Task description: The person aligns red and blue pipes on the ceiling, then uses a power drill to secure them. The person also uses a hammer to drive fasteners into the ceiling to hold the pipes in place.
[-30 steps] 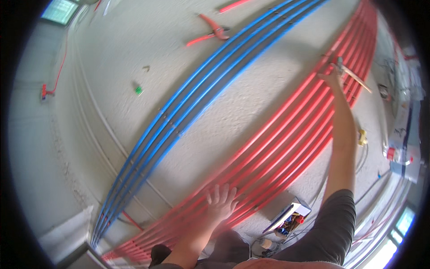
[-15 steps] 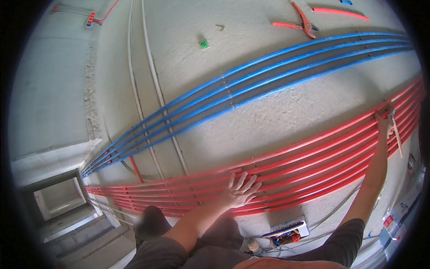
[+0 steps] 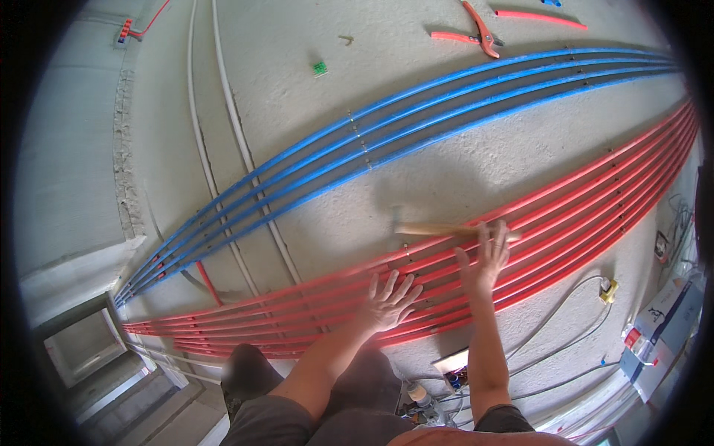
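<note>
My left hand (image 3: 388,301) lies with fingers spread on several parallel red pipes (image 3: 558,223), just below a small metal fastener (image 3: 406,253). To its right, my right hand (image 3: 485,256) grips a wooden-handled hammer (image 3: 435,229). The hammer lies across the upper red pipes with its blurred head to the left, over the bare strip of floor between the red pipes and the blue pipes (image 3: 446,119).
Red pipe cutters (image 3: 487,41), a short red pipe (image 3: 541,18) and a green piece (image 3: 320,68) lie beyond the blue pipes. White conduits (image 3: 242,149) run under these. A box of small parts (image 3: 454,372), cables (image 3: 554,323) and cartons (image 3: 654,331) are nearer me.
My right hand has moved left along the red pipes with the hammer, from the far right to beside my left hand. My left hand stays spread on the pipes. The view has turned.
</note>
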### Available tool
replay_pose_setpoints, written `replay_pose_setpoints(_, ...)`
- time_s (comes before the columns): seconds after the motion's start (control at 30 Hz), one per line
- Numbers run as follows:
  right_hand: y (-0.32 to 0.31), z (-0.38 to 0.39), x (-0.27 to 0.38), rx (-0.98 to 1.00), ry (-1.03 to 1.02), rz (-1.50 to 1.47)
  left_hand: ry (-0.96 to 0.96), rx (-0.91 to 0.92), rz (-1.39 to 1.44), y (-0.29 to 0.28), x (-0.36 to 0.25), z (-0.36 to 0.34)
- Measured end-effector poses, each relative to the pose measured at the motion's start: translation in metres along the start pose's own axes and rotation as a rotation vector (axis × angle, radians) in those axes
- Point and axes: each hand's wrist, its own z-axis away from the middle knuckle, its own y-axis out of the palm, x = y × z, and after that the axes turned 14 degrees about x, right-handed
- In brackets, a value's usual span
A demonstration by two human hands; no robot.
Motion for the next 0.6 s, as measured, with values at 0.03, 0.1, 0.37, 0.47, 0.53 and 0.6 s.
replay_pose_setpoints(0.03,0.012,0.000,0.016,0.020,-0.033,0.023,0.006,-0.024,-0.016,-0.002,0.001,0.000)
replay_pose_setpoints(0.1,0.029,-0.001,0.049,0.057,-0.098,0.075,0.021,-0.077,-0.044,-0.006,0.000,-0.003)
replay_pose_setpoints(0.37,0.042,-0.009,0.076,-0.076,0.020,0.085,0.089,-0.102,0.265,-0.012,0.010,0.005)
replay_pose_setpoints(0.47,0.037,-0.012,0.076,-0.082,0.010,0.088,-0.009,-0.354,0.471,-0.042,0.072,-0.052)
replay_pose_setpoints(0.53,0.040,-0.004,0.059,-0.068,0.032,0.136,-0.167,-0.503,0.266,-0.128,0.135,-0.157)
replay_pose_setpoints(0.6,0.042,-0.011,0.068,-0.084,0.014,0.106,-0.428,-0.509,0.243,-0.163,0.229,-0.251)
